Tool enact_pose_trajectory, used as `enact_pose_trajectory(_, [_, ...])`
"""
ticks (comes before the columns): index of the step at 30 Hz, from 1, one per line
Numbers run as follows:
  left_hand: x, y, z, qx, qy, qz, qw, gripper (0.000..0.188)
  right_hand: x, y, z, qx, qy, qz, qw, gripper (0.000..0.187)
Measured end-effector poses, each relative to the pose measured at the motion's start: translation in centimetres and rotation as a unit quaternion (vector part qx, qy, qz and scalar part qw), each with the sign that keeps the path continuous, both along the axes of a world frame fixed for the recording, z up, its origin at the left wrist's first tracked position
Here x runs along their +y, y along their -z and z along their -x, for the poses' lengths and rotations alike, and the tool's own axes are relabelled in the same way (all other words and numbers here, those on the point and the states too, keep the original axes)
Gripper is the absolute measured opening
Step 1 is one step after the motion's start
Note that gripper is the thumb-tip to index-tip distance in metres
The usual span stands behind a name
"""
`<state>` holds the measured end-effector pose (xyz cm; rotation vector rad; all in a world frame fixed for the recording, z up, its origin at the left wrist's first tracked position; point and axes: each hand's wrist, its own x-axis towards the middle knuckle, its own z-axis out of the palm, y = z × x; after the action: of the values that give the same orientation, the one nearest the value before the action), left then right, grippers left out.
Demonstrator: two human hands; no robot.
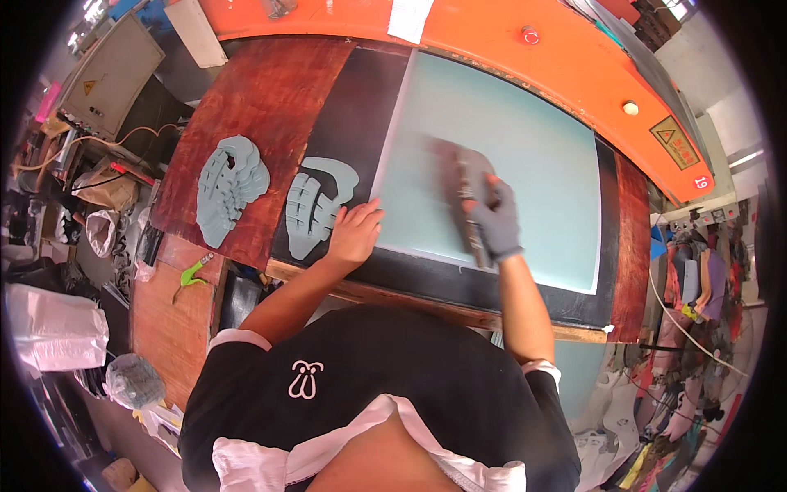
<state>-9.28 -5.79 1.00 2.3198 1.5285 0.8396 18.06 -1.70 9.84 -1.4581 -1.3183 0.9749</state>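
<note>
In my right hand [496, 215], which wears a grey glove, is a dark metal cutting die [469, 205], smeared by motion. It is above a pale green-grey sheet [541, 180] that lies on the black board [352, 107]. My bare left hand [357, 234] is open, its fingers stretched out at the sheet's left edge. Beside those fingers lie grey-green cut pieces [305, 217] with slots and a curved strip. Farther left, a stack of similar cut pieces [229, 184] sits on the reddish-brown board [262, 90].
An orange machine beam [484, 33] with a red button [530, 35] spans the far side. A lime-green-handled tool [193, 272] rests on a lower wooden surface [172, 328] at left. Coloured material scraps [697, 283] hang at right. A grey cabinet [111, 74] stands far left.
</note>
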Motion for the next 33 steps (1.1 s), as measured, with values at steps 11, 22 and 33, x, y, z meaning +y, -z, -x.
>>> enact_pose_trajectory(11, [6.6, -0.6, 4.9, -0.175, 0.049, 0.06, 0.982, 0.033, 2.1, 3.6, 10.5, -0.337, -0.005, -0.081, 0.938, 0.08])
enact_pose_trajectory(22, [18.2, -0.3, 0.8, -0.27, 0.089, 0.199, 0.938, 0.036, -2.5, 7.7, 6.3, -0.394, -0.087, -0.203, 0.892, 0.084])
enact_pose_trajectory(33, [21.3, -0.6, 0.8, -0.383, 0.104, 0.326, 0.858, 0.039, -1.5, 7.9, 7.8, -0.391, -0.029, -0.228, 0.892, 0.073])
